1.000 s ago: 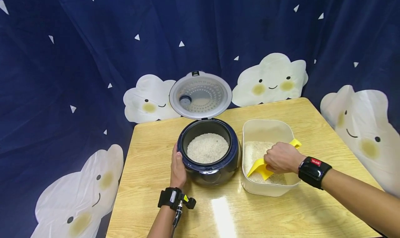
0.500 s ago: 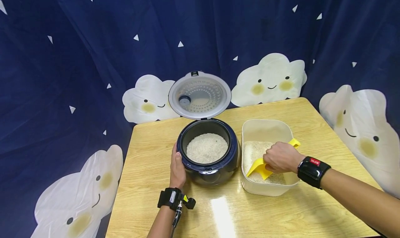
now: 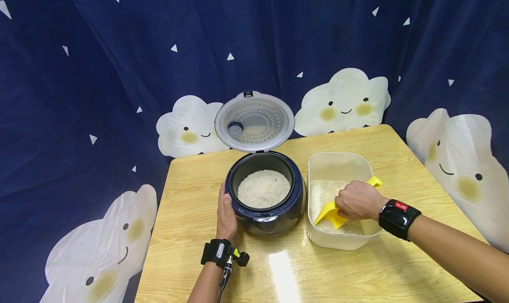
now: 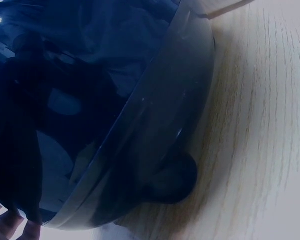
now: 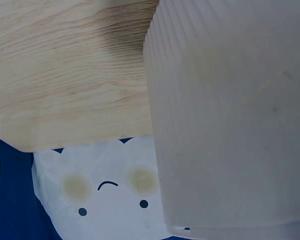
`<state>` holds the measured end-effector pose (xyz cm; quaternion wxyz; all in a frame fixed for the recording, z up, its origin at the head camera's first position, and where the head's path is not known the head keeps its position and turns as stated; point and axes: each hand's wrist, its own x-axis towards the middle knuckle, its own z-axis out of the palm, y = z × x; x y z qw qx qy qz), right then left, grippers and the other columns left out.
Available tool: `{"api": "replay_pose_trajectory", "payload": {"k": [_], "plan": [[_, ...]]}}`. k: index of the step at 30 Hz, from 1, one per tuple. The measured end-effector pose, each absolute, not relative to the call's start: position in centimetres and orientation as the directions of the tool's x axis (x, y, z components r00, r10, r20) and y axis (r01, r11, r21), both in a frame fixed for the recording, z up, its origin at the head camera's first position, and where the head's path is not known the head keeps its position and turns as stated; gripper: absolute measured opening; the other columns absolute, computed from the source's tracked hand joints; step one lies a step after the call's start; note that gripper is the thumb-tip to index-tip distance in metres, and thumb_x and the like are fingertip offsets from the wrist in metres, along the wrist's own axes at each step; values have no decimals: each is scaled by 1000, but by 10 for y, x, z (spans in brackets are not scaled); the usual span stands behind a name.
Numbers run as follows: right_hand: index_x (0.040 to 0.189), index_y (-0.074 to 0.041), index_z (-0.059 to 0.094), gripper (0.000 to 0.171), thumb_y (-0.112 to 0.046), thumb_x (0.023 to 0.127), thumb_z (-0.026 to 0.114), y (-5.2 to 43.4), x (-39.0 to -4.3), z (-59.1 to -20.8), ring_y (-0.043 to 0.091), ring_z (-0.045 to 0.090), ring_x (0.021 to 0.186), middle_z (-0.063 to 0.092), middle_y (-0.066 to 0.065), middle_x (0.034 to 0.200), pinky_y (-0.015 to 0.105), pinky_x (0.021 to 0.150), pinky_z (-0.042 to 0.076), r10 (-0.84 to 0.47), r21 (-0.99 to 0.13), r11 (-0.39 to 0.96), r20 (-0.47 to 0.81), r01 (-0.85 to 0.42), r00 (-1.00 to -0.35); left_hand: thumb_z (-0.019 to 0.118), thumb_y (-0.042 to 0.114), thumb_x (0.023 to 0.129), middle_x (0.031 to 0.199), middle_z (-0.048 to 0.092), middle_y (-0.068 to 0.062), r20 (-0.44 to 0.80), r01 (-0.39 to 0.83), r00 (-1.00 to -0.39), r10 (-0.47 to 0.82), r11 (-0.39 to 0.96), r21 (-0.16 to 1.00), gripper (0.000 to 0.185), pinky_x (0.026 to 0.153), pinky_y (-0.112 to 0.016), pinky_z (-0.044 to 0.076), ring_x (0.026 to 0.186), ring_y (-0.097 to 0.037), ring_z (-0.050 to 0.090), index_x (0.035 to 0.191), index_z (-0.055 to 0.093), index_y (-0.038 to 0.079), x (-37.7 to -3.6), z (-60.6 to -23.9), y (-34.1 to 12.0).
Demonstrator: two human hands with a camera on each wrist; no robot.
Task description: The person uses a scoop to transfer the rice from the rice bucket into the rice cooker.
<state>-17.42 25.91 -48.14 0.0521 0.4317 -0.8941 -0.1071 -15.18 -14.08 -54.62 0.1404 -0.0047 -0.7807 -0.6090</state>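
Note:
In the head view my right hand (image 3: 358, 200) grips a yellow scoop (image 3: 329, 213) inside a whitish plastic bin (image 3: 339, 161). The scoop's mouth rests at the rice (image 3: 324, 190) in the bin, and its handle end sticks out past my fist. To the left stands a dark blue rice cooker (image 3: 274, 225), its lid (image 3: 258, 122) raised and white rice (image 3: 264, 188) in its pot. My left hand (image 3: 226, 214) lies against the cooker's left side with the fingers extended. The left wrist view shows fingertips (image 4: 12, 227) at the cooker's glossy wall. Only the bin's outside fills the right wrist view.
Cooker and bin stand close together on a light wooden table (image 3: 191, 192). Behind the table hangs a dark blue curtain (image 3: 238, 29) with white triangles and smiling clouds (image 3: 346, 95). A black band (image 3: 399, 219) with a device is strapped round the right wrist.

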Motion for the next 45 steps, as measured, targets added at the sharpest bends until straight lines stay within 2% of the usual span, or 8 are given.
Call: {"api": "replay_pose_trajectory", "payload": {"k": [7, 13, 25, 30, 36, 45], "plan": [[57, -25, 41, 43, -34, 80, 77, 259, -174, -482, 6, 33, 46, 36, -12, 52, 25, 44, 29, -782, 251, 605, 10, -755, -623, 24, 33, 112, 170, 34, -6, 234, 186, -958, -167, 260, 948, 55, 131, -54, 21, 159, -28, 29, 164, 28, 17, -154, -548, -141], [57, -25, 42, 43, -34, 80, 77, 259, -174, -484, 6, 34, 46, 37, -12, 52, 26, 44, 31, -783, 249, 604, 7, -757, -622, 24, 33, 112, 170, 34, -7, 230, 180, -958, -172, 267, 947, 55, 131, -56, 21, 159, -30, 29, 164, 29, 18, -154, -550, -140], [57, -25, 42, 43, -33, 80, 77, 257, -172, -480, 6, 34, 46, 37, -12, 53, 26, 44, 30, -776, 250, 612, 3, -750, -631, 24, 34, 111, 169, 35, -7, 228, 177, -957, -178, 265, 948, 56, 130, -54, 22, 158, -29, 31, 164, 29, 14, -152, -549, -140], [56, -25, 41, 44, -34, 79, 78, 257, -172, -480, 6, 34, 46, 37, -12, 52, 27, 44, 31, -778, 261, 611, 18, -748, -629, 24, 33, 111, 169, 35, -9, 237, 184, -955, -178, 272, 945, 56, 130, -58, 22, 158, -32, 30, 164, 29, 14, -153, -549, -140], [57, -24, 43, 43, -34, 80, 78, 256, -172, -482, 6, 34, 46, 36, -12, 53, 25, 45, 30, -774, 259, 613, 8, -746, -633, 24, 34, 112, 169, 35, -8, 236, 179, -954, -184, 279, 943, 55, 130, -56, 22, 158, -30, 31, 164, 29, 18, -152, -548, -142], [58, -24, 45, 42, -34, 79, 80, 258, -171, -482, 6, 37, 46, 38, -12, 54, 27, 45, 35, -796, 261, 590, 30, -764, -605, 25, 34, 111, 169, 36, -7, 225, 173, -957, -181, 265, 949, 56, 130, -57, 23, 158, -30, 31, 164, 30, 15, -152, -550, -141]]}}
